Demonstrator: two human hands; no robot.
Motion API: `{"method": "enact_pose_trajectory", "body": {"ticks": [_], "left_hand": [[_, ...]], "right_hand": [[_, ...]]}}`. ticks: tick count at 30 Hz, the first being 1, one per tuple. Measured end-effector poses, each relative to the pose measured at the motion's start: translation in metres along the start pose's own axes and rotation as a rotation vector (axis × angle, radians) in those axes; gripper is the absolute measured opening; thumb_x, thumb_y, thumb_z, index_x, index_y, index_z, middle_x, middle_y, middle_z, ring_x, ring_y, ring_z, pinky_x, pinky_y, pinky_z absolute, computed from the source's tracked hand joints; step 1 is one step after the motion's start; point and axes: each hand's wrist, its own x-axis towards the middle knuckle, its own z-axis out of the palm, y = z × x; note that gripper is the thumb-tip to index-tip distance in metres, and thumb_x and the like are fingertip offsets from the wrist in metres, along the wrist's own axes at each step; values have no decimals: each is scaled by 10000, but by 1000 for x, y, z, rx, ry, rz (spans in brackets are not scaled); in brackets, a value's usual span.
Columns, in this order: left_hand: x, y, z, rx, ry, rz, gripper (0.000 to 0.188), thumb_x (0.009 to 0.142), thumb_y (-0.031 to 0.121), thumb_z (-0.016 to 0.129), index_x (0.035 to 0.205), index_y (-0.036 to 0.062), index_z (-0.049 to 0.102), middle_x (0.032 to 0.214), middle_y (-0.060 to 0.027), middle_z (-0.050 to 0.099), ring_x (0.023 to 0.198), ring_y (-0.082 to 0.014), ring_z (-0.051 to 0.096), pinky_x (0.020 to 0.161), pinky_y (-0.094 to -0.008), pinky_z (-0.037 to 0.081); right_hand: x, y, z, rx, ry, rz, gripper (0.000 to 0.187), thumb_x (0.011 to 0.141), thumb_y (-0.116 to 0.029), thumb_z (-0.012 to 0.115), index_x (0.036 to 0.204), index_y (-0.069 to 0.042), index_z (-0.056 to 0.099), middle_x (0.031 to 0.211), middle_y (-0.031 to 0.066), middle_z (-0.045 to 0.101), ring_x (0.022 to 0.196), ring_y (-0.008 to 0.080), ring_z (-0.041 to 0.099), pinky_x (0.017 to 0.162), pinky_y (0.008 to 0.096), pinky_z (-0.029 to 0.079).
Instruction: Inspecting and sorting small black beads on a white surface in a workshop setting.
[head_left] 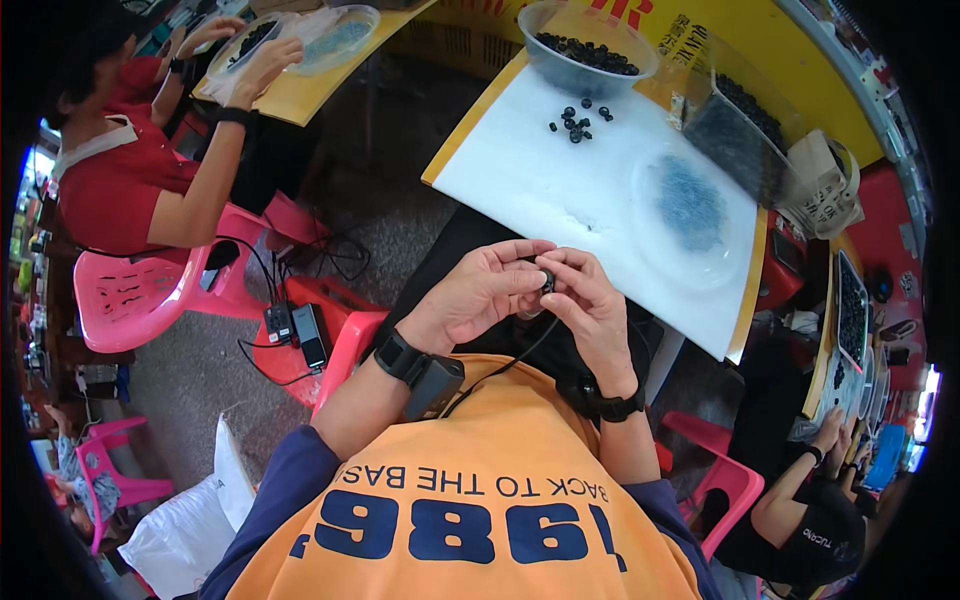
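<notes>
In front of my chest, near the close edge of the table, my two hands meet around a small black round piece (547,283). My left hand (478,292) is closed, its thumb and fingertips pinching the piece from one side. From the other side, the bent thumb and fingers of my right hand (592,305) press on it. The fingers cover most of the piece, so its exact kind does not show. Beyond the hands, several similar loose black pieces (577,125) lie on the white tabletop (510,165).
A translucent bowl (590,80) of black pieces stands at the back. On the right are a clear plate (690,205) of fine bluish bits and a clear bin (745,140) of black pieces. Co-workers sit left and right. A pink chair (135,295) and a power bank (311,335) are at left.
</notes>
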Motion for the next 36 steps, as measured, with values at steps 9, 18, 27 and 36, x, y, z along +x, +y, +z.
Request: {"method": "enact_pose_trajectory", "body": {"ticks": [9, 18, 27, 36], "left_hand": [[-6, -7, 3, -17, -57, -41, 544, 924, 33, 669, 1414, -14, 438, 1129, -92, 651, 961, -148, 661, 852, -281, 570], [2, -8, -5, 53, -30, 26, 611, 930, 7, 652, 1469, 3, 365, 1118, -111, 667, 993, -161, 665, 863, -298, 573], [5, -9, -15, -6, 33, -50, 635, 907, 27, 692, 1460, 7, 381, 1071, -82, 665, 941, -144, 660, 828, -282, 566], [6, -4, -25, 40, 108, -124, 576, 904, 25, 685, 1420, 8, 430, 976, -40, 662, 835, -100, 639, 767, -255, 545]], "right_hand": [[-14, 0, 1, -18, -3, -40, 333, 833, -1, 712, 1163, -31, 690, 956, 46, 655, 844, 102, 601, 726, 223, 487], [-12, 2, 6, -263, 61, -138, 346, 831, -16, 720, 1173, -35, 674, 929, 69, 641, 805, 148, 577, 696, 260, 476], [-6, 9, 4, -378, 13, -182, 337, 843, -29, 716, 1176, -41, 669, 977, 84, 659, 856, 197, 596, 722, 287, 491], [-4, 13, 11, -431, -11, -135, 287, 858, -46, 709, 1142, -29, 672, 987, 88, 664, 872, 211, 605, 748, 300, 504]]}}
